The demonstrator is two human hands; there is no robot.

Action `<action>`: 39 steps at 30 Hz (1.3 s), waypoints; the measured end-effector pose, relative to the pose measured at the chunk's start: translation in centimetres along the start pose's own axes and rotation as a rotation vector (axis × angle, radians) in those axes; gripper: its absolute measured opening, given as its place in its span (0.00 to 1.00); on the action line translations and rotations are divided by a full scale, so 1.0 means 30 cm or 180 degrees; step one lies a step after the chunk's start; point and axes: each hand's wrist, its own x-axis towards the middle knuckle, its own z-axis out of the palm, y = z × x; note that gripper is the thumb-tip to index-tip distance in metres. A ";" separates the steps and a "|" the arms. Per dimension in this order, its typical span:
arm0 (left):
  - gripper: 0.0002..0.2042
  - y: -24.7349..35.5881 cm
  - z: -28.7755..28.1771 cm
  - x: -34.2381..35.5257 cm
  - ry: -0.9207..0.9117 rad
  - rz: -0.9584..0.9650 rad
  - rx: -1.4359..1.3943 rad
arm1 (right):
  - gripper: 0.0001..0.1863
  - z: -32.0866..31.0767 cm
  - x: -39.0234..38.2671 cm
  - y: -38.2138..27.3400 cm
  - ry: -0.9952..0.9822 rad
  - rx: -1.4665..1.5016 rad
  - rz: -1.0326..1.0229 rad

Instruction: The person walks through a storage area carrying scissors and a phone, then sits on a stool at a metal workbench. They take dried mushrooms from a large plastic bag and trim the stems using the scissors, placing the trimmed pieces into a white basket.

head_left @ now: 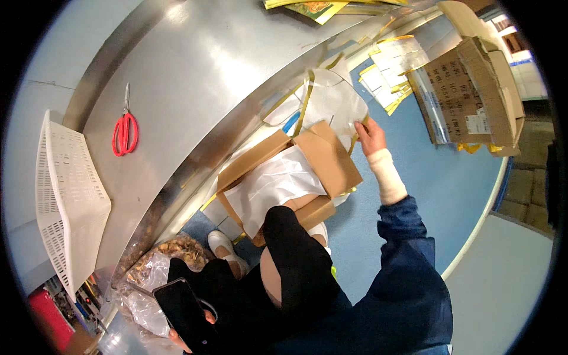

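My right hand (373, 137) reaches out past an open cardboard box, its fingers closed on the edge of a pale plastic sheet with yellow edging (338, 100). The sheet spreads beside the steel table, above the floor. Just below it, the small cardboard box (331, 158) has its flaps up, and a white liner (275, 182) covers its inside. At the lower left, my left hand (177, 339) is wrapped around a black smartphone (186, 313) with a dark screen; most of that hand is hidden behind it.
Red-handled scissors (125, 131) and a white perforated basket (77, 195) are on the steel table (171, 94). Below its edge sits a clear bag of brown pieces (171, 260). A larger carton (467, 97) and yellow-edged sheets (390, 68) lie at the far right.
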 end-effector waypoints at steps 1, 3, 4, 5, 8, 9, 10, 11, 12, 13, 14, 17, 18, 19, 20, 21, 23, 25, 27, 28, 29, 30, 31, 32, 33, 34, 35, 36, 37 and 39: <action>0.41 -0.019 -0.019 -0.007 0.0068 0.0102 -0.0167 | 0.13 -0.066 -0.031 -0.064 -0.0090 0.0161 0.0019; 0.40 -0.007 0.004 -0.010 0.0053 0.0027 -0.0288 | 0.13 -0.168 -0.090 -0.085 -0.0181 0.0249 0.0178; 0.40 0.003 0.005 -0.013 -0.0008 -0.0032 -0.0276 | 0.13 -0.181 -0.098 -0.092 -0.0204 0.0221 0.0207; 0.40 0.006 0.007 -0.016 -0.0060 -0.0090 -0.0262 | 0.13 -0.194 -0.099 -0.099 -0.0236 0.0196 0.0237; 0.40 -0.004 0.056 -0.034 -0.0010 -0.0076 -0.0487 | 0.15 -0.219 -0.081 -0.088 -0.0160 -0.1021 -0.0164; 0.40 -0.002 0.071 -0.039 0.0045 -0.0018 -0.0472 | 0.16 -0.210 -0.073 -0.113 0.0012 -0.1554 -0.0518; 0.39 0.002 0.086 -0.044 0.0102 0.0037 -0.0462 | 0.18 -0.210 -0.072 -0.138 0.0054 -0.1915 -0.0322; 0.39 0.008 0.106 -0.046 0.0160 0.0090 -0.0454 | 0.19 -0.227 -0.065 -0.161 0.0263 -0.1815 -0.0534; 0.39 0.022 0.150 -0.053 0.0056 0.0192 -0.0226 | 0.19 -0.239 -0.055 -0.201 0.0445 -0.1695 -0.0758; 0.36 0.026 0.141 -0.059 -0.0044 0.0178 -0.0325 | 0.20 -0.265 -0.059 -0.238 0.0635 -0.1591 -0.0956; 0.34 0.026 0.118 -0.066 -0.0119 0.0161 -0.0425 | 0.19 -0.290 -0.069 -0.280 0.0683 -0.1467 -0.1107; 0.33 0.016 0.053 -0.069 -0.0436 0.0138 -0.0423 | 0.15 -0.399 -0.149 -0.404 0.0771 -0.0250 -0.1161; 0.33 0.012 0.033 -0.069 -0.0506 0.0071 -0.0426 | 0.15 -0.432 -0.176 -0.417 0.0684 0.0004 -0.1150; 0.33 0.017 0.036 -0.065 -0.0577 0.0025 -0.0441 | 0.15 -0.451 -0.185 -0.432 0.0598 0.0261 -0.1162; 0.33 0.019 0.046 -0.070 -0.0464 0.0067 -0.0476 | 0.14 -0.436 -0.192 -0.457 0.0884 0.0585 -0.1304; 0.33 0.019 0.061 -0.080 -0.0353 0.0108 -0.0510 | 0.14 -0.445 -0.200 -0.446 0.0727 0.1166 -0.0911; 0.34 0.017 0.090 -0.087 -0.0114 0.0225 -0.0448 | 0.14 -0.446 -0.221 -0.498 0.0505 0.2563 -0.0457; 0.36 0.015 0.102 -0.085 0.0108 0.0304 -0.0261 | 0.16 -0.436 -0.246 -0.527 0.0404 0.3593 -0.0343; 0.36 0.026 0.110 -0.083 -0.0035 0.0258 -0.0165 | 0.17 -0.414 -0.260 -0.506 0.0225 0.4052 -0.0237; 0.35 0.030 0.110 -0.085 -0.0112 0.0229 -0.0122 | 0.18 -0.377 -0.263 -0.467 0.0293 0.4230 -0.0115; 0.35 0.032 0.103 -0.086 -0.0193 0.0192 -0.0164 | 0.18 -0.322 -0.271 -0.429 0.0366 0.4425 0.0049; 0.34 0.036 0.087 -0.087 -0.0202 0.0209 -0.0215 | 0.18 -0.238 -0.272 -0.440 0.0277 0.4748 0.0307; 0.34 0.034 0.081 -0.085 -0.0313 0.0156 -0.0257 | 0.17 -0.180 -0.297 -0.361 0.0286 0.4883 0.0578; 0.34 0.025 0.083 -0.084 -0.0277 0.0166 -0.0297 | 0.17 -0.102 -0.324 -0.257 0.0285 0.4883 0.0866; 0.34 0.020 0.085 -0.087 -0.0190 0.0206 -0.0322 | 0.17 0.007 -0.356 -0.161 0.0176 0.4849 0.1217; 0.34 0.016 0.083 -0.086 -0.0089 0.0262 -0.0342 | 0.17 0.104 -0.392 -0.107 0.0044 0.4815 0.1570; 0.34 0.012 0.070 -0.088 0.0012 0.0325 -0.0331 | 0.15 0.210 -0.426 -0.126 0.0043 0.4895 0.1916; 0.34 0.006 0.061 -0.086 -0.0067 0.0261 -0.0327 | 0.15 0.263 -0.493 -0.004 0.0164 0.4587 0.2323; 0.34 0.009 0.056 -0.091 -0.0101 0.0213 -0.0340 | 0.17 0.298 -0.548 0.130 -0.0249 0.3809 0.2463; 0.34 0.014 0.049 -0.091 -0.0130 0.0208 -0.0220 | 0.17 0.422 -0.628 0.215 0.0051 0.3250 0.2178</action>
